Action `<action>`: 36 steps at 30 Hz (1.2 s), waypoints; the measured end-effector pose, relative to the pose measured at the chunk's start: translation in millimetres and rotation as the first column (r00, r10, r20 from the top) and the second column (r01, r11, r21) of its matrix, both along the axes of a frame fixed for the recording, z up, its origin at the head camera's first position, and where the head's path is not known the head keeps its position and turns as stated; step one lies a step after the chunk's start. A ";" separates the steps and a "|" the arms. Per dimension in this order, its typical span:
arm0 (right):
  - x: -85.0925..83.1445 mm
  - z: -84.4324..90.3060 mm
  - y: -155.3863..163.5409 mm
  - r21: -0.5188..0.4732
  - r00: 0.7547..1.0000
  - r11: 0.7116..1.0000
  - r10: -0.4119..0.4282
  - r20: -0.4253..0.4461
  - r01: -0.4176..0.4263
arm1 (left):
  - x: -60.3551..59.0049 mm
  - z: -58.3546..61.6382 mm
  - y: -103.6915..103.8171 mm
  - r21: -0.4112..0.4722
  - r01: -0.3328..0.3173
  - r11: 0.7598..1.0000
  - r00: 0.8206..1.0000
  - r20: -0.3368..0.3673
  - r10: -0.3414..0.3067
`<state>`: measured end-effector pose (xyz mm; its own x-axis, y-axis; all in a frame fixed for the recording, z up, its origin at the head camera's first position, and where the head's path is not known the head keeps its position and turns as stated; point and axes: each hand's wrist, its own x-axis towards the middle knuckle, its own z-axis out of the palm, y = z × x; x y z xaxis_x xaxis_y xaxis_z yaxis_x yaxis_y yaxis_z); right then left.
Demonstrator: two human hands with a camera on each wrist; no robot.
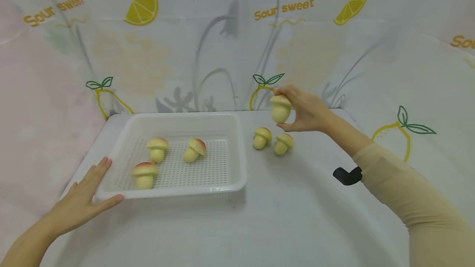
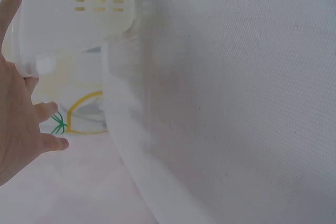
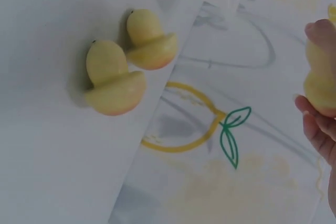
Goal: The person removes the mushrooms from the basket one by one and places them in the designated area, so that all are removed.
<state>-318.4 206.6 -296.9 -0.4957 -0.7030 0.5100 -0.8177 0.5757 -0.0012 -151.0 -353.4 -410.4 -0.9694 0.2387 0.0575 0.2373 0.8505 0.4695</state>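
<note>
My right hand [image 1: 306,110] pinches a toy mushroom [image 1: 281,109], pale yellow and upright, between thumb and fingers above the table. In the right wrist view, part of this mushroom [image 3: 320,72] shows at the right edge. Below it, two more mushrooms [image 1: 262,138] [image 1: 283,144] stand on the table, right of a white plastic basket [image 1: 243,164]. Three mushrooms with reddish caps lie inside the basket; one [image 1: 195,150] leans over. At the basket's near left corner, my left hand [image 1: 83,197] rests with fingers spread and straight along its rim.
The white table [image 1: 282,221] ends at the back against a hanging cloth [image 1: 230,52] printed with lemons and lettering. A black bent object [image 1: 346,175] shows beside the right sleeve. Pinkish cloth [image 1: 33,135] hangs at the left.
</note>
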 end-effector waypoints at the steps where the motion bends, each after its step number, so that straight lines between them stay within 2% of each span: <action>1: 0.7 -1.3 3.0 0.004 1.000 1.000 -0.013 0.003 0.013 | -0.4 -0.4 0.2 0.001 0.001 1.000 1.000 -0.001 -0.001; 7: 3.9 -10.2 20.5 0.027 0.995 0.995 -0.094 0.037 0.093 | -1.3 -3.0 0.1 0.010 0.004 1.000 1.000 -0.030 -0.004; 15: 6.4 -23.6 43.2 0.011 0.991 0.994 -0.111 0.079 0.110 | -1.9 -4.2 0.5 0.009 0.008 1.000 0.999 -0.034 -0.008; 22: 10.9 -31.9 57.2 0.007 0.978 0.985 -0.170 0.121 0.171 | -3.1 -7.5 1.2 -0.002 0.007 1.000 0.999 -0.048 -0.007; 29: 15.1 -38.5 74.5 -0.005 0.978 0.981 -0.194 0.075 0.195 | -10.5 -12.3 5.8 0.004 0.027 1.000 0.999 -0.042 -0.027; 36: 13.3 -47.6 76.6 -0.003 0.973 0.979 -0.203 0.111 0.204 | -6.2 -19.9 -4.3 -0.006 0.013 1.000 0.998 -0.060 -0.013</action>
